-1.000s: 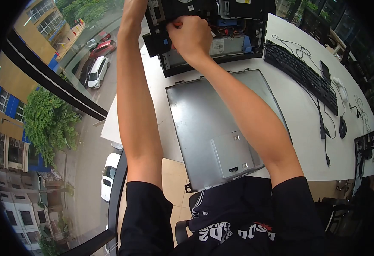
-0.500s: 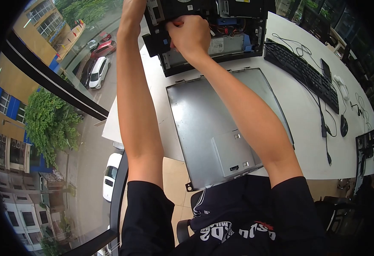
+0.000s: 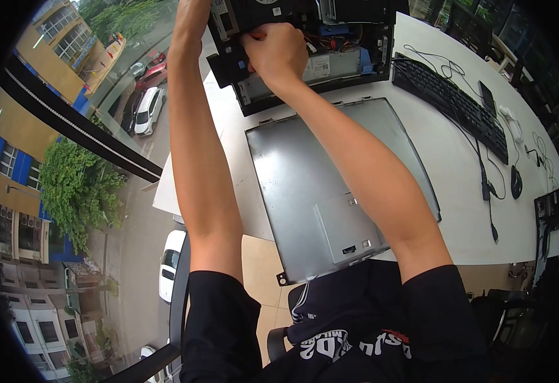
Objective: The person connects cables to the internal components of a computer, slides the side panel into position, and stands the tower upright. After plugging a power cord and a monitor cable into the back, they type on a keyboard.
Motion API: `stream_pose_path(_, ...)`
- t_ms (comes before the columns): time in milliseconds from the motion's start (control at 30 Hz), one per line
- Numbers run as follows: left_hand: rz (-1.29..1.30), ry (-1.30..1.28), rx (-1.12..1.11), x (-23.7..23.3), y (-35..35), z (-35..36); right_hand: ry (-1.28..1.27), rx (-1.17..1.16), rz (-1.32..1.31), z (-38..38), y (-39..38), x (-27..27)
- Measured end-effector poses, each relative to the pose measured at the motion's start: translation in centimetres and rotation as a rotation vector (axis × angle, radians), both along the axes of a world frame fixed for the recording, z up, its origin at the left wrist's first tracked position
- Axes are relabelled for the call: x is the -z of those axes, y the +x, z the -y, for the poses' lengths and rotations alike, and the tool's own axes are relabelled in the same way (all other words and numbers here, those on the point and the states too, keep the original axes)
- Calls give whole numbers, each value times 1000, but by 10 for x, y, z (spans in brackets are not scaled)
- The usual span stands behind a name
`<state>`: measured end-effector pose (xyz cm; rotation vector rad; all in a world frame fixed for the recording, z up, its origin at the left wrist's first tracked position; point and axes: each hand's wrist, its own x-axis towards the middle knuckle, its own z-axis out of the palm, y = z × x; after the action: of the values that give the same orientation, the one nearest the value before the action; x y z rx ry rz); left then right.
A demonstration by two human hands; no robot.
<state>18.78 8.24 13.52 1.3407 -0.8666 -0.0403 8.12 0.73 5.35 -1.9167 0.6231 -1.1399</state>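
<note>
Black fabric of your shirt [image 3: 330, 332] fills the nearest edge of view, with both bare forearms stretching forward from its sleeves; just past your lap a grey metal side panel [image 3: 286, 179] lies flat on the white table [image 3: 471, 217], its near corner hanging over the table's edge and a smaller square plate [image 3: 348, 230] fixed at its near end; your right forearm crosses above this panel; just beyond the panel's far edge sits the open computer case [image 3: 330, 60], with black frame, silver drive housing, blue clips and red wiring on show; your right hand [image 3: 276, 51] is at the left part of the case, its grip curled together into a fist against the black frame; a sliver of red-orange shows at the fingertips [image 3: 254, 39], though what exactly is pinched there cannot be told; your left hand [image 3: 193, 16] reaches the case's far left corner and is cut off by the top of view, so you cannot tell whether its grip is apart or together; to the right of the case a black keyboard [image 3: 448, 102] lies slantwise on the table, a slim dark device [image 3: 487, 99] just behind it, and a black mouse [image 3: 516, 184] with trailing cables sits near the table's right edge; off to your left, through the glass, parked cars [image 3: 148, 108] line a street far below.
</note>
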Motion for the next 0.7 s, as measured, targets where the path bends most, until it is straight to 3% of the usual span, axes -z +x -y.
stream_pose_path(200, 34, 75, 40, -4, 2, -6, -29, -94, -74, 2, -11, -4)
stream_pose_path(300, -35, 250, -226, -11, -16, -14, -25, -351, -172, 7, -37, -9)
stream_pose_path(400, 175, 172, -205, -7, -42, -22, -80, -457, -193, 7, -90, -14)
stream_pose_path(500, 224, 299, -17, -4, 25, -25, -340, -426, -205, 27, -143, -5)
stream_pose_path(600, 179, 312, 24, -6, 19, -28, -488, -355, -268, 49, -205, -5)
stream_pose_path(700, 155, 326, 28, -4, 28, -25, -304, -269, -378, 66, -262, -9)
